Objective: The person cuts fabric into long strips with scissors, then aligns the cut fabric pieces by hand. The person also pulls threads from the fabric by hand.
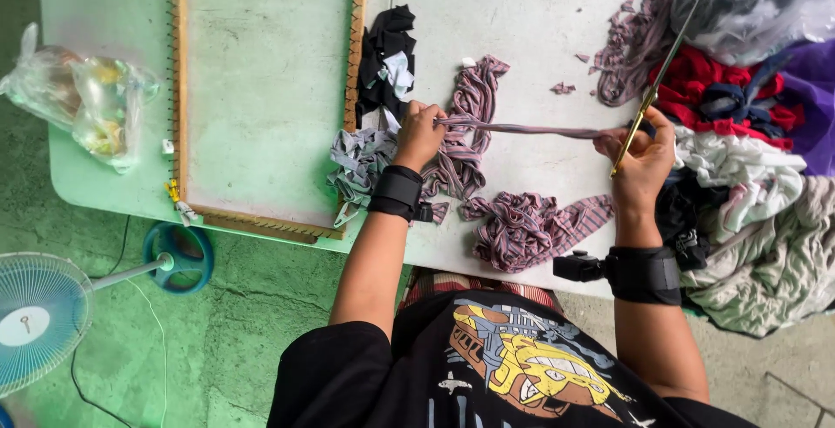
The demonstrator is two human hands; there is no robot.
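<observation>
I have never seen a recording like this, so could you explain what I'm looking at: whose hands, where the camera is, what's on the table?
There is no machine: a camera on a person's head looks down at their own hands. The left hand and right hand pull a striped fabric strip taut between them. The right hand also holds long scissors. On the pale green table lie a wooden frame, piles of striped strips and a heap of mixed cloth. A fan stands on the floor.

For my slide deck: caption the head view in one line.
Left hand and right hand, which holds scissors, stretch a striped fabric strip taut over a green table.
</observation>
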